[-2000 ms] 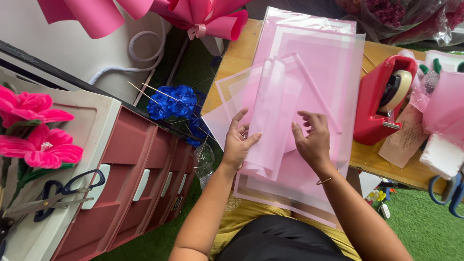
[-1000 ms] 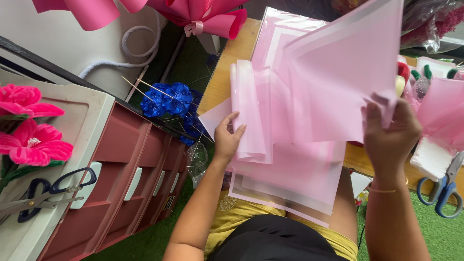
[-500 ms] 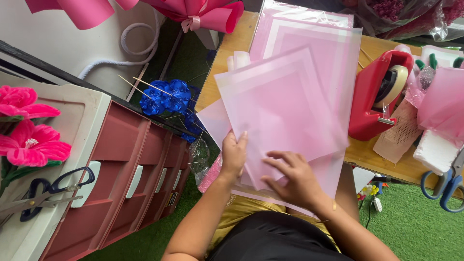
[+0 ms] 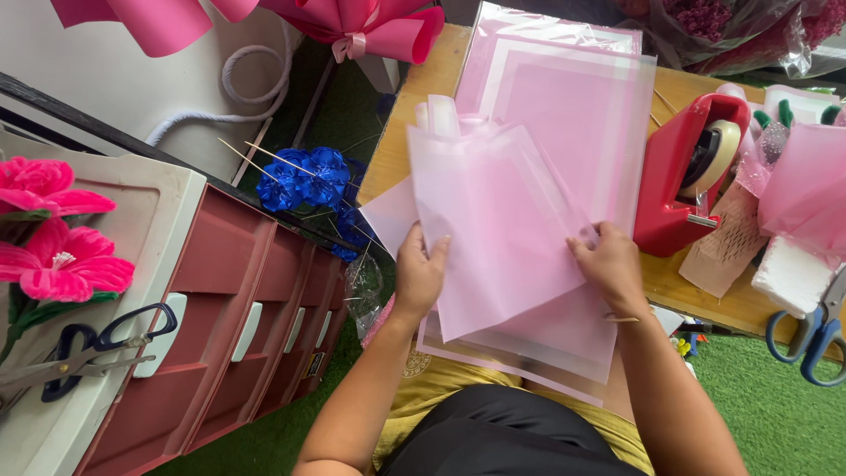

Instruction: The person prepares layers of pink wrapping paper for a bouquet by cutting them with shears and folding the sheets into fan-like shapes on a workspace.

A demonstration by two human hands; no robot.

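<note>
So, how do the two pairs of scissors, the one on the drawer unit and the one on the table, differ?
The scissors on the drawer unit have dark navy handles; the scissors on the table have brighter blue ones. The first pair lies in full view on the white top, far from the left hand. The second pair is cut off by the picture's edge, beside white foam, nearer the right hand. Both lie flat, untouched.

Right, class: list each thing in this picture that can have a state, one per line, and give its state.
Top pink sheet: flat on the stack, held by both hands.
Left hand: on the sheet's left edge.
Right hand: pinching its right edge.
Tape dispenser: upright, roll loaded.
Drawers: shut.
Scissors: closed, lying flat.
</note>
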